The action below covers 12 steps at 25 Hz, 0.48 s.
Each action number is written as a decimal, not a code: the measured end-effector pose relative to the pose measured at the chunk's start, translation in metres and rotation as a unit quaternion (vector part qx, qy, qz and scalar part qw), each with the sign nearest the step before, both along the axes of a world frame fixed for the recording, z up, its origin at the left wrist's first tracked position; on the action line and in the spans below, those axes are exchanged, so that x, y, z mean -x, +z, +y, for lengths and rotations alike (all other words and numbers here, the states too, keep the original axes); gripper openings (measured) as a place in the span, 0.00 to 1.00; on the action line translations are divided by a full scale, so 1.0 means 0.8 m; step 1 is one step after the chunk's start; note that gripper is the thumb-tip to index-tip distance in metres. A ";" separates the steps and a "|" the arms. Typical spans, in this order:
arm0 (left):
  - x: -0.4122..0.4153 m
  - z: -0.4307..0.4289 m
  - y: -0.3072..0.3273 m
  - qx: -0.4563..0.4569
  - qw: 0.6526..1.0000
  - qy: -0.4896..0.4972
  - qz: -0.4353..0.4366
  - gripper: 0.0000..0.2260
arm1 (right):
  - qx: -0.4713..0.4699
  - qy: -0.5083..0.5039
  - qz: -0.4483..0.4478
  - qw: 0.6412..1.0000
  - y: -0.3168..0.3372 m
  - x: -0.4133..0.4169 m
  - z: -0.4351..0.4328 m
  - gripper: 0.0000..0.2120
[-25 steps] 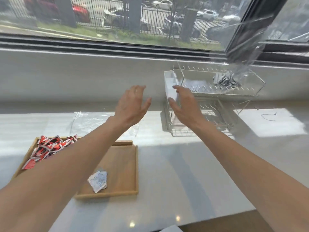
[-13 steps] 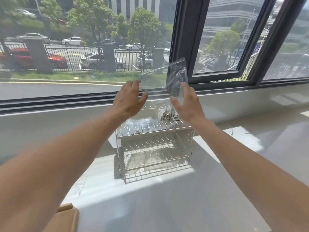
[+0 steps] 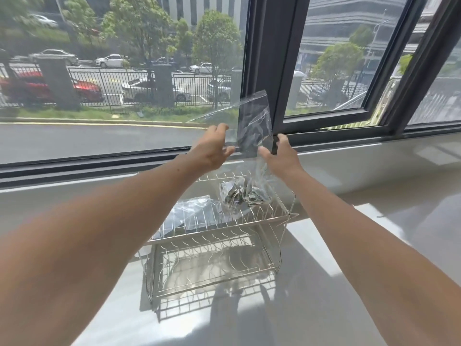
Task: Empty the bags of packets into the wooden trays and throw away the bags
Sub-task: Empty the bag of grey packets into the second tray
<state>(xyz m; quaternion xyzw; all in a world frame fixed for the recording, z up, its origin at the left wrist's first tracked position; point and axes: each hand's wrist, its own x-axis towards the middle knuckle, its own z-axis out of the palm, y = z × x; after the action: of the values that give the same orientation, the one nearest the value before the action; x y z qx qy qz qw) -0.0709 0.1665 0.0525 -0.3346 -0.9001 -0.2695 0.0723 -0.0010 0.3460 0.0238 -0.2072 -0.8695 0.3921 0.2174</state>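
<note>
A clear plastic bag (image 3: 254,121) stands upright on the top tier of a wire rack (image 3: 224,245), leaning toward the window. Dark and silver packets (image 3: 239,193) are bunched in its bottom. My left hand (image 3: 212,148) is at the bag's left edge, fingers spread, holding nothing. My right hand (image 3: 282,156) is at its right edge, fingers apart, with the thumb against the bag's lower part. A second, flat clear bag (image 3: 192,211) lies on the rack's top tier to the left. The wooden trays are out of view.
The two-tier rack stands on a pale countertop (image 3: 324,295) just below a white sill (image 3: 374,156). Its lower tier holds nothing. Dark window frames (image 3: 274,58) rise right behind the bag.
The view swung right and up, off the wooden trays and onto the rack. Both hands moved forward and closed in on the upright bag from either side.
</note>
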 end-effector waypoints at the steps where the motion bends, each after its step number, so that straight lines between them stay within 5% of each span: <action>1: 0.011 0.009 -0.001 0.009 1.000 0.000 0.000 0.27 | 0.026 -0.003 -0.002 1.000 -0.004 0.012 0.005 0.34; 4: 0.044 0.027 -0.008 0.026 1.000 0.003 -0.002 0.27 | 0.051 0.011 0.010 0.999 -0.022 0.038 0.014 0.27; 7: 0.063 0.028 -0.018 0.013 1.000 0.012 0.010 0.15 | 0.032 0.012 0.085 0.996 -0.035 0.046 0.010 0.09; 12: 0.059 0.000 -0.014 -0.061 0.998 0.030 -0.008 0.14 | 0.010 0.008 0.164 0.986 -0.005 0.040 -0.024 0.06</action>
<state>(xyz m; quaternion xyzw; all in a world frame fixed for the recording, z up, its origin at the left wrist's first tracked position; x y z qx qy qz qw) -0.1184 0.1667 0.0415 -0.3006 -0.8921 -0.3243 0.0933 -0.0329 0.3266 0.0200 -0.1353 -0.8198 0.4315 0.3513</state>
